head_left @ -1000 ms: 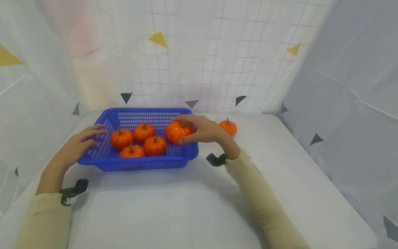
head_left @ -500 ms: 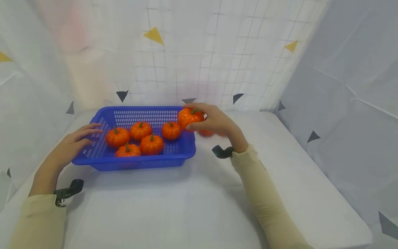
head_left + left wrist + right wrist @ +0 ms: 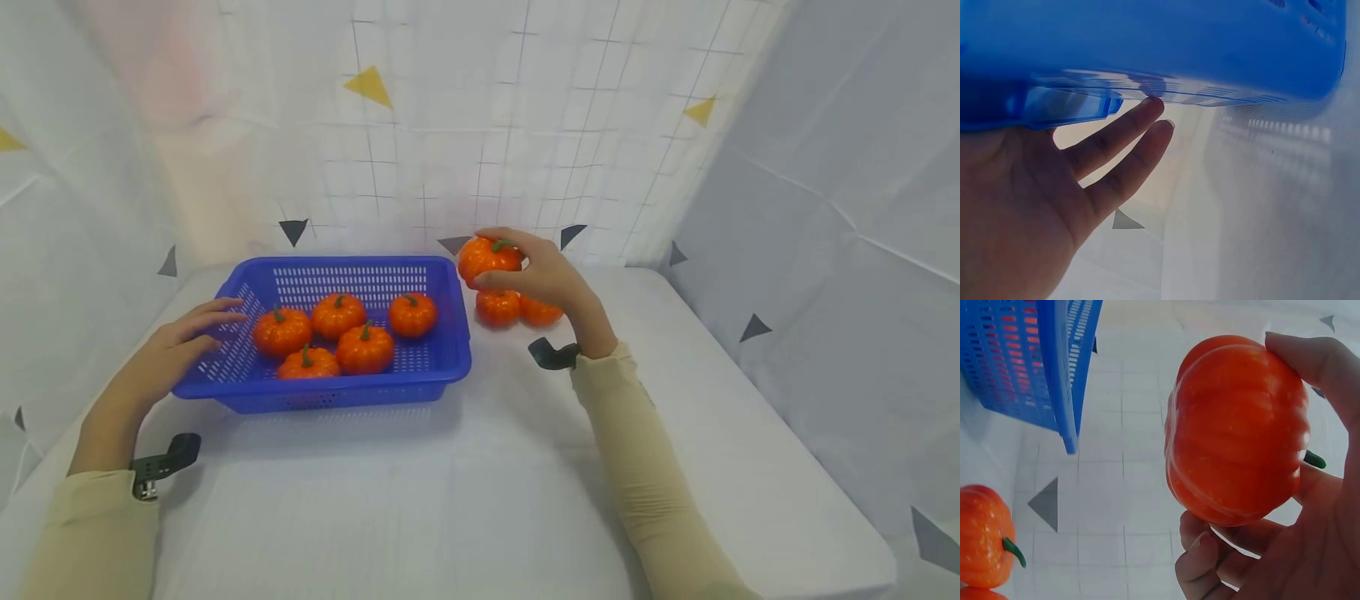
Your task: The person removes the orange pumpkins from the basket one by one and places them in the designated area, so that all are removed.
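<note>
I see the white table (image 3: 337,500) filling most of the lower head view, the blue basket (image 3: 405,379) at its nine o'clock. At the basket's own nine o'clock, the left hand (image 3: 165,354) is loosely spread, gripping nothing I can make out; its contact there I can't judge. Towards two o'clock, outside the rim, the right hand (image 3: 553,273) curls thumb and fingers round one pumpkin (image 3: 486,260). Five pumpkins (image 3: 365,348) sit inside; a pair (image 3: 498,308) rests at three o'clock. I'd call this mid-carry: next I'd want grip kept, rim and pair cleared, release only once supported.
</note>
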A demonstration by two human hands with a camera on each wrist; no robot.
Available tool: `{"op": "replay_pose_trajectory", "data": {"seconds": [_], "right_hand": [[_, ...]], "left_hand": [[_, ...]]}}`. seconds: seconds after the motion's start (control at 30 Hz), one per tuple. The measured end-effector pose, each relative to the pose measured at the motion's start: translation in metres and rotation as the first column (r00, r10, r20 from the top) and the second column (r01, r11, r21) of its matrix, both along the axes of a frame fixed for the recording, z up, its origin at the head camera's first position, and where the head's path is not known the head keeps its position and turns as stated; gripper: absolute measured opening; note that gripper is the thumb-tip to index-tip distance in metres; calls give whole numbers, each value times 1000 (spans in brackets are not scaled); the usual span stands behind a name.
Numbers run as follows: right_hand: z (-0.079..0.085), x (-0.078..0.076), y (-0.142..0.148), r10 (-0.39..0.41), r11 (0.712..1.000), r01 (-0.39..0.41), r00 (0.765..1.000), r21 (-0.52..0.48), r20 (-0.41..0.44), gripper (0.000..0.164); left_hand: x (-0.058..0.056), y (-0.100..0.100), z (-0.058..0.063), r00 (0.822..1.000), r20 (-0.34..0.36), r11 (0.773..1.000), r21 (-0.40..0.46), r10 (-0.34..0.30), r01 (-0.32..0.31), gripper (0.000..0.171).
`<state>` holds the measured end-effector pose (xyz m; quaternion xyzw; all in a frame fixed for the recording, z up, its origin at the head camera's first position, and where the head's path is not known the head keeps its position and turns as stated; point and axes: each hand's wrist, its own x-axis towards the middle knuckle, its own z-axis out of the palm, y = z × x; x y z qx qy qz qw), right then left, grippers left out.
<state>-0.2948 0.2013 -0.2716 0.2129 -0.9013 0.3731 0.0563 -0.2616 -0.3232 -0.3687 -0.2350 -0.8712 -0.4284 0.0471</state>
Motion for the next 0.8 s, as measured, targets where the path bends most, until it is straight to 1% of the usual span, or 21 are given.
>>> {"op": "replay_pose_trajectory", "data": {"seconds": [0.1,0.3,0.53,0.67,0.8], "right_hand": [[1,-1,5,-29,1000,29,1000,-3,-6,69],[5,-2,17,-87,996,87,996,-12,-4,69],[5,-4,32,-121,992,121,993,-32,-1,70],[5,-5,37,-168,985,169,985,-33,38,74],[4,-7,42,-221,974,224,973,-38,63,75]], "left_hand": [[-1,0,0,1000,2,1000,0,2,-2,42],[0,1,1,999,28,1000,-8,15,-15,43],[0,3,4,997,64,999,-32,40,-38,44],[1,3,4,998,51,999,-38,36,-34,43],[0,2,2,999,35,999,-35,29,-28,43]]}}
